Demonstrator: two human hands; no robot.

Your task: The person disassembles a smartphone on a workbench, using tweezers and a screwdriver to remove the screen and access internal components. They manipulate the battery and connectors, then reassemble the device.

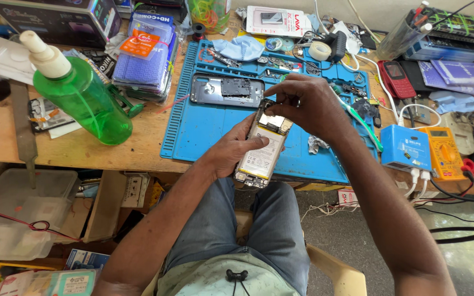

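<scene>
Nearest, the left hand has its grip clamped around an opened phone, held over the front edge of the blue mat with its pale battery label showing. The right hand pinches its fingertips together on the phone's top end. Farther on lies a grey phone frame. Left on the wooden bench stands a green bottle; behind it, blue packets bear orange labels. Right sit a blue box and an orange meter.

Opened phone, battery exposed, held tilted over blue mat's edge.
</scene>
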